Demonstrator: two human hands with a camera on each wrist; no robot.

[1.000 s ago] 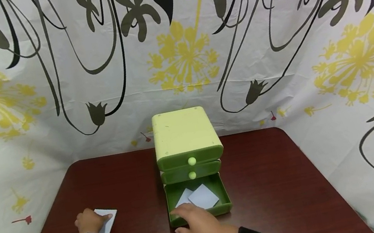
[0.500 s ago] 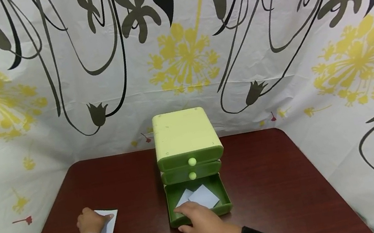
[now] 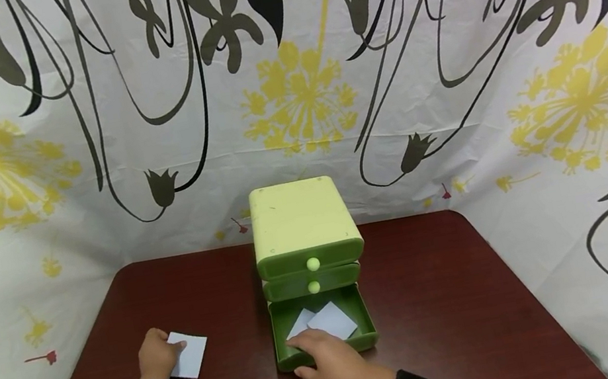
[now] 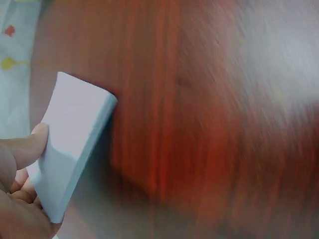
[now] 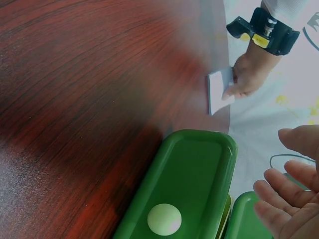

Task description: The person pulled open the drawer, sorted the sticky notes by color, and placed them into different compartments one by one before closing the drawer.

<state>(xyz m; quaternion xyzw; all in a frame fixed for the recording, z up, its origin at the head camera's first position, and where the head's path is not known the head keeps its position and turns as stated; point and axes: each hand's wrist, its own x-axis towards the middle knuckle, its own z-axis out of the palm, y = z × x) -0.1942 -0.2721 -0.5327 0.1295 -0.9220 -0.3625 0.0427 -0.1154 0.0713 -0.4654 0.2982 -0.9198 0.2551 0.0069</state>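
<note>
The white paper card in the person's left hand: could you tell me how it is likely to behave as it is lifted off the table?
The white card looks thin and curves in the left hand, so it is probably floppy. It is likely very light: thumb and fingers alone pinch it. Its smooth face might slip on the glossy table.

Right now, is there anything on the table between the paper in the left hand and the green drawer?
No. In the head view, only bare brown table lies between the paper and the open drawer.
</note>
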